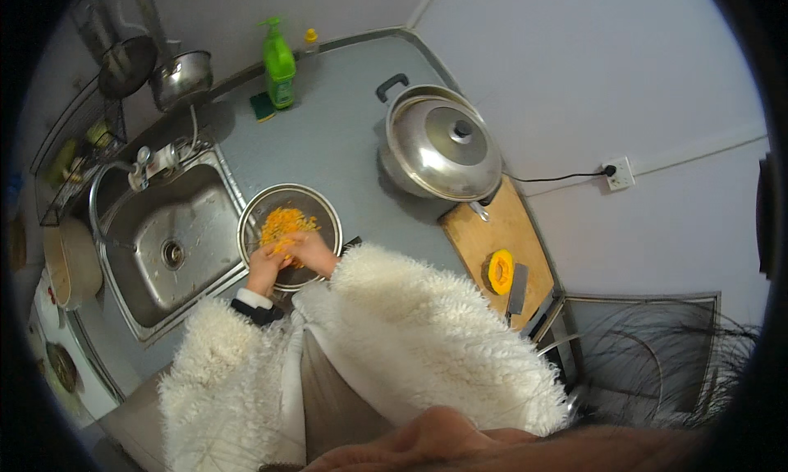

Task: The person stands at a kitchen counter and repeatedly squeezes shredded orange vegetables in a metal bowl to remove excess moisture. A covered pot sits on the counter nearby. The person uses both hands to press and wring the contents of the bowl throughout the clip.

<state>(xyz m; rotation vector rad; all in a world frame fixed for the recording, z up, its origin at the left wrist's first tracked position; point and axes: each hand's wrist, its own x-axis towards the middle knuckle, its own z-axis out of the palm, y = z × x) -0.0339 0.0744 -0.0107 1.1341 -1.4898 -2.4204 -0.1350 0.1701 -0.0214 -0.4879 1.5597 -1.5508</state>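
Observation:
A round stainless-steel bowl [335, 216] stands beside the sink, with a heap of orange pumpkin pulp and seeds [288, 221] in it. Over the bowl my left hand [265, 270] and my right hand [309, 251] meet, fingers bent together. Some orange pulp shows between the fingertips; its exact shape is too small to make out. To the right, a cut piece of pumpkin [500, 272] lies cut face up on a wooden cutting board [474, 232]. A cleaver [518, 288] rests on the board against the pumpkin's side.
Left of the bowl is a steel sink [203, 213] with a faucet [140, 170]. A large lidded electric pot [443, 142] overlaps the board's far end, its cord plugged into a wall socket [617, 173]. Near the back wall are a green pump bottle [280, 65] and a sponge [263, 107].

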